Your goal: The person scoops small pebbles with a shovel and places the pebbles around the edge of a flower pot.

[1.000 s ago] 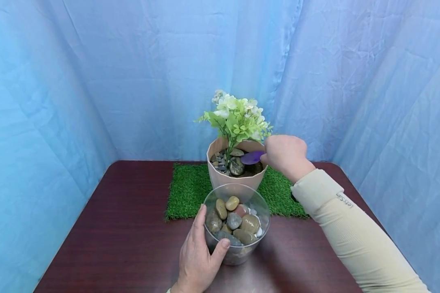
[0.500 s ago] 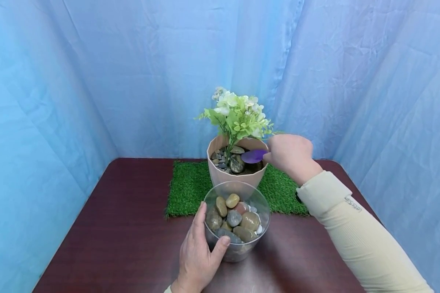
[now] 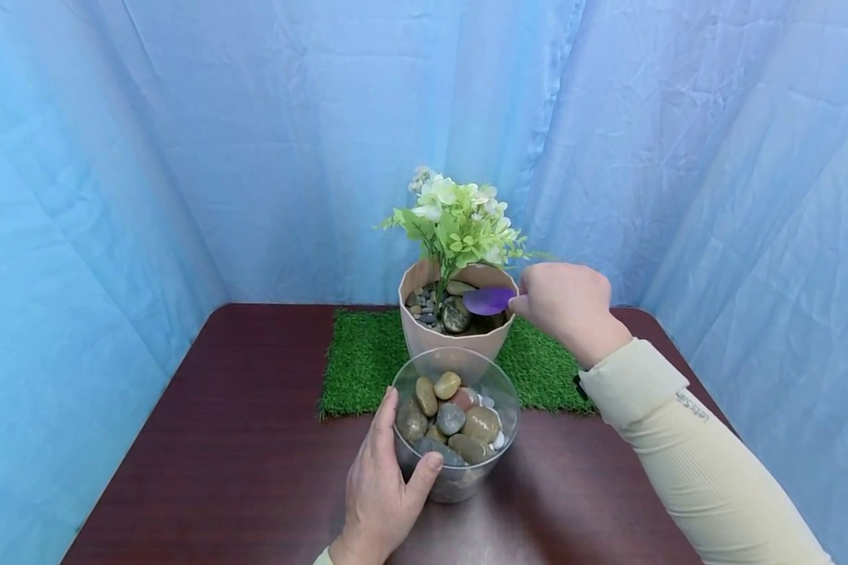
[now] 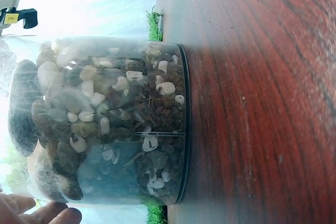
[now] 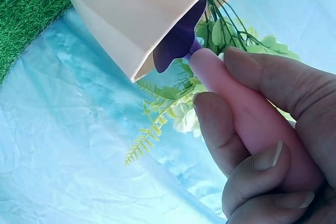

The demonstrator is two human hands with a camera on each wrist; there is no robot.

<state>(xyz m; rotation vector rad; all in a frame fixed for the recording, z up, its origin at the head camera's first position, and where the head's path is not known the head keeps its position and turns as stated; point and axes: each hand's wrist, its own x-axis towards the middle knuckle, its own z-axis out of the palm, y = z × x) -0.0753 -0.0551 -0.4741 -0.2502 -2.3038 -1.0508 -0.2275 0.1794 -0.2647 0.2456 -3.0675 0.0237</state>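
Observation:
My right hand point(image 3: 565, 302) grips the pink handle of a small garden trowel point(image 5: 252, 114). The trowel's purple blade point(image 3: 487, 301) reaches over the rim into a beige flower pot point(image 3: 455, 345). Inside the pot are dark soil, small pebbles point(image 3: 421, 304), larger stones point(image 3: 456, 314) and a plant with white flowers point(image 3: 462, 220). The blade's tip lies beside a large stone. In front of the pot stands a clear plastic container point(image 4: 105, 129) of stones and white pebbles. My left hand point(image 3: 385, 479) holds it at the near left, thumb and fingers spread around its side.
The pot stands on a green turf mat point(image 3: 367, 369) on a dark red wooden table point(image 3: 254, 471). Blue cloth point(image 3: 290, 157) hangs behind the table and at both sides. The container stands close against the front of the pot.
My right hand has shifted slightly to the right, and the trowel blade has moved a little with it. My left hand stays on the container.

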